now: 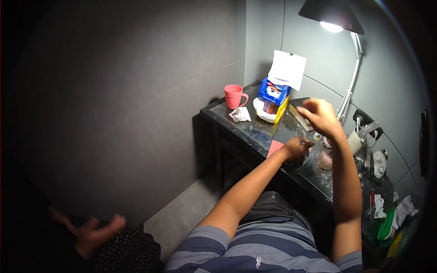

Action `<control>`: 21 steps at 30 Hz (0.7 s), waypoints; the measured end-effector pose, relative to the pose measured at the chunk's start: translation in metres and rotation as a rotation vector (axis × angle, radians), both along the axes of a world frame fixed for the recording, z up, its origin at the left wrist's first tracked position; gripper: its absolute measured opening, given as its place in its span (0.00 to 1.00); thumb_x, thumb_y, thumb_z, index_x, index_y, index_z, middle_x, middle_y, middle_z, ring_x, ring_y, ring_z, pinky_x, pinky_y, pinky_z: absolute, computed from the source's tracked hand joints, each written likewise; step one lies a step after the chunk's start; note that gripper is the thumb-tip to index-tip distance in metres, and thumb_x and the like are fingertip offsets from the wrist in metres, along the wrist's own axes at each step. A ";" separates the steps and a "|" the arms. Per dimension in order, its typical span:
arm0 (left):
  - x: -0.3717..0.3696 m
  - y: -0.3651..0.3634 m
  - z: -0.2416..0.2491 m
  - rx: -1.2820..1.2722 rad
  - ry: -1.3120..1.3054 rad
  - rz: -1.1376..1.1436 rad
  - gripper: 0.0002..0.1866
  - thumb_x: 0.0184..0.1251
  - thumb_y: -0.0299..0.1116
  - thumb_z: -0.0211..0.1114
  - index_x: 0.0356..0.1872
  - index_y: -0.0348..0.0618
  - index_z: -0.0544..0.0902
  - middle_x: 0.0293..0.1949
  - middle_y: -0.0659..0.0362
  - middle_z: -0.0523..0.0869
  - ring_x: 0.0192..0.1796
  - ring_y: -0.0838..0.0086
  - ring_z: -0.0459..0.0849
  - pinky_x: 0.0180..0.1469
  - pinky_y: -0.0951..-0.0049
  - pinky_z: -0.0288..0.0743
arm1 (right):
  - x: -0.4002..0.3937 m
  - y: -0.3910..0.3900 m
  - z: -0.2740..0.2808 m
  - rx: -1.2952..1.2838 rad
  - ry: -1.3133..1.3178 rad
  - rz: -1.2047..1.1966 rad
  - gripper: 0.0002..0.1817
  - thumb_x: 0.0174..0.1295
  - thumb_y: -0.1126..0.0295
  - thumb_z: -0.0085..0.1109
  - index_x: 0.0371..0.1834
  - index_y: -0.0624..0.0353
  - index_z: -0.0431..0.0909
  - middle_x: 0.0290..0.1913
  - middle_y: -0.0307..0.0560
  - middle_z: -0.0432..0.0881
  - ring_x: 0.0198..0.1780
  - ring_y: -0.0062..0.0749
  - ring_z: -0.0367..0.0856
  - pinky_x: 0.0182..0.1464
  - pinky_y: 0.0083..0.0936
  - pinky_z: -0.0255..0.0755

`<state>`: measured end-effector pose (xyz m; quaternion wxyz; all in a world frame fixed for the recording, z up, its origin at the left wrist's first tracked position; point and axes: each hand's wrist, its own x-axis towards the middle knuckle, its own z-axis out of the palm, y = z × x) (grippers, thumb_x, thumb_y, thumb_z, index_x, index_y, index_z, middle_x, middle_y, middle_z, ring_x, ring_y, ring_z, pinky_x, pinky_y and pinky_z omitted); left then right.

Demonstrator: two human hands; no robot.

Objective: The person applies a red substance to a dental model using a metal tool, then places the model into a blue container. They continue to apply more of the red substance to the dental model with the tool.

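Observation:
My left hand (297, 149) is low over the black desk, its fingers bent at the right side of a pink sheet (275, 147). Whatever those fingers hold, if anything, is too small to make out. My right hand (318, 114) is raised above the desk, fingers curled and partly blurred, so its grip is unclear. Behind it lies a dark-topped box (300, 116). A round pinkish, speckled object (325, 160) rests on the desk below my right wrist.
A pink mug (234, 96), crumpled tissue (240, 114) and stacked blue bin (274, 92) stand at the back left. The lamp (332, 18) hangs above. A cup of tools (354, 141) is right. Another person's hands (98, 233) show at lower left.

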<state>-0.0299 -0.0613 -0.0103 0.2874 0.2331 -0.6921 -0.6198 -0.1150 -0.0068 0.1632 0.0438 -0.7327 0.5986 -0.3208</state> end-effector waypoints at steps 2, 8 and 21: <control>0.001 0.000 -0.002 0.008 0.018 -0.025 0.22 0.76 0.53 0.60 0.41 0.40 0.82 0.23 0.57 0.83 0.15 0.71 0.79 0.19 0.68 0.72 | 0.006 -0.053 -0.002 0.127 0.018 -0.180 0.26 0.62 0.50 0.71 0.39 0.69 0.86 0.34 0.56 0.88 0.35 0.38 0.89 0.39 0.33 0.80; 0.003 -0.001 -0.001 -0.196 -0.075 0.027 0.31 0.72 0.59 0.62 0.46 0.33 0.83 0.30 0.47 0.89 0.25 0.67 0.87 0.31 0.64 0.80 | 0.046 -0.117 -0.005 0.241 -0.261 -0.184 0.35 0.58 0.44 0.74 0.53 0.67 0.85 0.44 0.61 0.89 0.36 0.46 0.91 0.35 0.38 0.86; 0.008 0.001 -0.003 -0.289 -0.087 0.040 0.33 0.72 0.58 0.62 0.51 0.28 0.82 0.25 0.45 0.88 0.27 0.61 0.89 0.35 0.61 0.81 | 0.031 -0.173 -0.025 -0.022 -0.091 -0.385 0.19 0.59 0.66 0.70 0.46 0.73 0.85 0.41 0.67 0.88 0.39 0.52 0.92 0.33 0.39 0.87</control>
